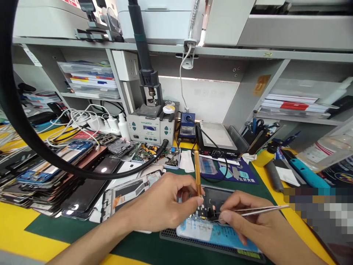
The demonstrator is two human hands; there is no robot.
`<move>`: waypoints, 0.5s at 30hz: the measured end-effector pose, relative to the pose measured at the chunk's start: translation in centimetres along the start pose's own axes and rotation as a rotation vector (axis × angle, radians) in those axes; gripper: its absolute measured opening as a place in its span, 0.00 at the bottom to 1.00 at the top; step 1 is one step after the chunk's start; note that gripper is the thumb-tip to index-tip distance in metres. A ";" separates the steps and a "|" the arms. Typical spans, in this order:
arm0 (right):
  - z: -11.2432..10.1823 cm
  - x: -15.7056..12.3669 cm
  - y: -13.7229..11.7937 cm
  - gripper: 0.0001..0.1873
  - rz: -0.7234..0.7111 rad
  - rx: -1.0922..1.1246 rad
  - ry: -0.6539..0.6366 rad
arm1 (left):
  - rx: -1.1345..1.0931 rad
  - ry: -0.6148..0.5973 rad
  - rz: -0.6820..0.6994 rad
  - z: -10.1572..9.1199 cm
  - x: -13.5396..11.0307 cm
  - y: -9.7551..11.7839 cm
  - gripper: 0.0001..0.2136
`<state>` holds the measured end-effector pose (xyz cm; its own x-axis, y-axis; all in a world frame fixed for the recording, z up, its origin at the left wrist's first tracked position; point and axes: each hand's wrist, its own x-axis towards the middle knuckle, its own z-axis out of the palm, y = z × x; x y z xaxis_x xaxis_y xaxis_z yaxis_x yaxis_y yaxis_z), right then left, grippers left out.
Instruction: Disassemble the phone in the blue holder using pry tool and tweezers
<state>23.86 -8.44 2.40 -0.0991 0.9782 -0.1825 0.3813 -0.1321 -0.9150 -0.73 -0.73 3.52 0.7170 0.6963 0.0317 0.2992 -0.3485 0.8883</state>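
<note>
An opened phone [212, 221] with a blue battery lies on a dark ribbed mat [171, 234] on the green work mat. My left hand [165, 204] pinches a gold screwdriver [197, 173], held upright with its tip down on the phone's upper part. My right hand [248, 224] grips metal tweezers [256, 210] whose points reach left to the same spot beside the screwdriver tip. Both hands hover close together over the phone.
Stacked phones and screens [55, 176] crowd the left. A hot-air station [150, 127], a tray of small parts [157, 154], a blue soldering unit [187, 127] and a heating pad [217, 140] stand behind. Tools and bottles [275, 154] lie right. A black hose [16, 117] arcs across the left.
</note>
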 end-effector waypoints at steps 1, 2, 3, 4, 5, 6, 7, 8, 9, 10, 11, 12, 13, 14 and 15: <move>0.1 0.0 0.2 0.19 -0.016 -0.027 0.019 | 0.017 -0.016 -0.011 0.0 0.0 0.0 0.08; 0.1 0.1 0.3 0.19 -0.043 -0.060 0.040 | 0.034 -0.034 -0.023 0.1 0.0 0.1 0.08; 0.2 0.1 0.4 0.19 -0.077 -0.091 0.063 | 0.047 -0.051 -0.033 0.1 0.0 0.2 0.08; 0.3 0.1 0.5 0.20 -0.112 -0.120 0.083 | 0.057 -0.063 -0.040 0.2 0.0 0.3 0.08; 0.4 0.2 0.6 0.21 -0.140 -0.143 0.098 | 0.063 -0.071 -0.043 0.2 0.0 0.4 0.08; 0.4 0.2 0.6 0.21 -0.158 -0.161 0.111 | 0.065 -0.074 -0.042 0.3 0.1 0.4 0.07; 0.5 0.2 0.6 0.21 -0.163 -0.174 0.114 | 0.064 -0.071 -0.038 0.4 0.1 0.5 0.07; 0.5 0.2 0.6 0.21 -0.162 -0.181 0.111 | 0.061 -0.064 -0.034 0.5 0.1 0.5 0.07; 0.6 0.2 0.7 0.22 -0.159 -0.186 0.106 | 0.058 -0.056 -0.032 0.6 0.2 0.4 0.06; 0.6 0.2 0.7 0.22 -0.154 -0.191 0.102 | 0.058 -0.048 -0.030 0.7 0.2 0.3 0.07; 0.6 0.2 0.7 0.22 -0.149 -0.193 0.096 | 0.062 -0.042 -0.027 0.8 0.2 0.3 0.07; 0.6 0.2 0.6 0.22 -0.140 -0.193 0.088 | 0.070 -0.039 -0.022 0.9 0.2 0.2 0.07; 0.6 0.2 0.6 0.23 -0.134 -0.191 0.081 | 0.082 -0.038 -0.015 0.9 0.2 0.1 0.07; 0.6 0.1 0.6 0.22 -0.128 -0.189 0.074 | 0.098 -0.034 -0.007 1.0 0.2 0.1 0.08; 0.6 0.1 0.5 0.22 -0.121 -0.185 0.068 | 0.111 -0.031 -0.002 1.1 0.3 0.0 0.08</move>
<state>23.44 -8.48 1.69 -0.0945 0.9945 -0.0454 0.5327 0.0120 -0.8462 0.12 -1.23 3.06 0.7353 0.6776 0.0143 0.3669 -0.4158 0.8321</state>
